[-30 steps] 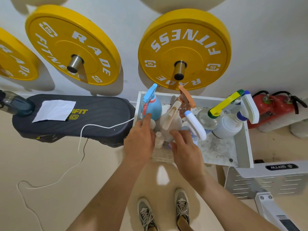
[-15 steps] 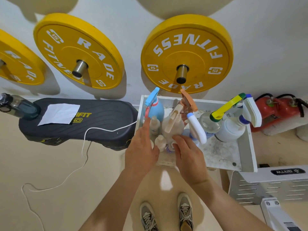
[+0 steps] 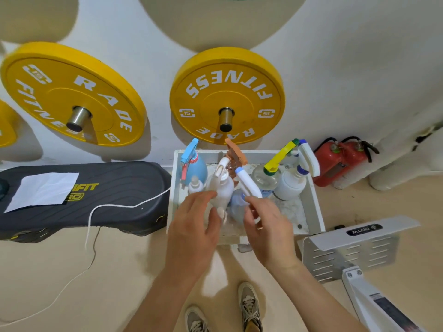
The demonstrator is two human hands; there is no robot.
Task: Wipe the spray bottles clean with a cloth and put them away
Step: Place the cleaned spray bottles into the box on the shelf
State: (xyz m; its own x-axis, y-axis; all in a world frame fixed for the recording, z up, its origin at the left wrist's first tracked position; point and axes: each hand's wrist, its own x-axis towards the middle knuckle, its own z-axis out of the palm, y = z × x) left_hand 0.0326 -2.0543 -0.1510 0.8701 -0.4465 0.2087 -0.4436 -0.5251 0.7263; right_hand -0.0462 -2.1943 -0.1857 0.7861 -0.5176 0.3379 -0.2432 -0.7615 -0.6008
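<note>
Up against the white wall (image 3: 347,68): yellow weight plates (image 3: 72,94) hang on steel pegs (image 3: 225,118) across the upper half of the frame, and the beige floor (image 3: 48,271) runs below with a white cord (image 3: 90,226) snaking over it at lower left.

Centre frame, the white tray (image 3: 314,204) holds the spray bottles (image 3: 263,180), all upright and packed close. The blue bottle (image 3: 197,166) is at its upper left corner and the white bottle (image 3: 224,188) just in front. A brown trigger head (image 3: 236,154) pokes up behind, and a clear bottle (image 3: 248,184) with a blue-and-white trigger stands mid-tray. Then come the yellow-trigger bottle (image 3: 279,156) and the blue-collared bottle (image 3: 290,185) toward the tray's right side. The tray's bare bottom looks scuffed and stained.

Both hands are over the tray's near edge. The left hand (image 3: 191,226) has a wide grip, fingers spread in front of the white bottle, holding nothing. The right hand (image 3: 268,226) is at the clear bottle, fingers curled and blurred, and I cannot tell whether that grip has anything.

The white cloth (image 3: 43,188) lies flat on the black step platform (image 3: 115,185) at the left of the frame, well apart from the tray. Two red fire extinguishers (image 3: 340,159) stand by the wall at right, and a grey vented metal stand (image 3: 347,252) sits at lower right.
</note>
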